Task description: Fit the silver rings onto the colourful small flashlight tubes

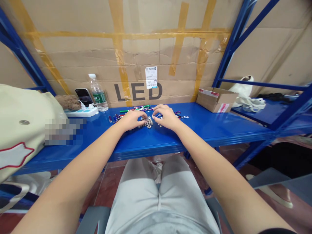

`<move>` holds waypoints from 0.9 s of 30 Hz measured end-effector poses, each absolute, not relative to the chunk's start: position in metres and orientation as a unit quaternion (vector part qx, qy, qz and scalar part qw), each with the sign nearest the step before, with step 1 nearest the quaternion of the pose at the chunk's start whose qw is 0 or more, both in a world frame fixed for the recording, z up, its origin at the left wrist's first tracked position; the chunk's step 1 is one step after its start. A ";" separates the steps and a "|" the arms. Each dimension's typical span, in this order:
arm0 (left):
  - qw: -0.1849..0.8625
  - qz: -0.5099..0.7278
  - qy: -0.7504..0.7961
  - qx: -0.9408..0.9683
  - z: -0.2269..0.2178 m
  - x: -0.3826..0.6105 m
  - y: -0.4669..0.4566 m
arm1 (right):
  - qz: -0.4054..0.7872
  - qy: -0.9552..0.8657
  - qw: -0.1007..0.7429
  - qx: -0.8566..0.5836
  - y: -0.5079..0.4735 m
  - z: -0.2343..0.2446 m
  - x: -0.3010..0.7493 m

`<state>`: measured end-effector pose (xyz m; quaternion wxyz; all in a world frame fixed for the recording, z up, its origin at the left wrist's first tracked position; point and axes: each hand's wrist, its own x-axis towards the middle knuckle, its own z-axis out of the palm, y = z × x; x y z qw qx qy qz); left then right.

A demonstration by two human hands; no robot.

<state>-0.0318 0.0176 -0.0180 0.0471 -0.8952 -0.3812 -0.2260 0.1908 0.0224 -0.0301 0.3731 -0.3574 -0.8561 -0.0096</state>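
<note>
Blue painted steel desk (207, 131) against a taped corrugated cardboard backing (73, 55). Left hand (133, 119) and right hand (167, 116) arched, fingers (156, 110) moderately spread, tips low on either side of a heap of small silver metal parts (148, 123); cannot tell whether any are pinched. Heap lies between the hands, uncovered, a posture that keeps it in reach and visible. Slim green and purple metal pieces (138, 109) lie just beyond. Further left: clear plastic water bottle with green label (98, 94), white power strip (83, 112).
</note>
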 end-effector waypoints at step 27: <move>0.045 -0.242 -0.392 -0.887 -0.016 -0.031 0.014 | -0.013 -0.801 0.242 -0.547 0.038 -0.033 0.216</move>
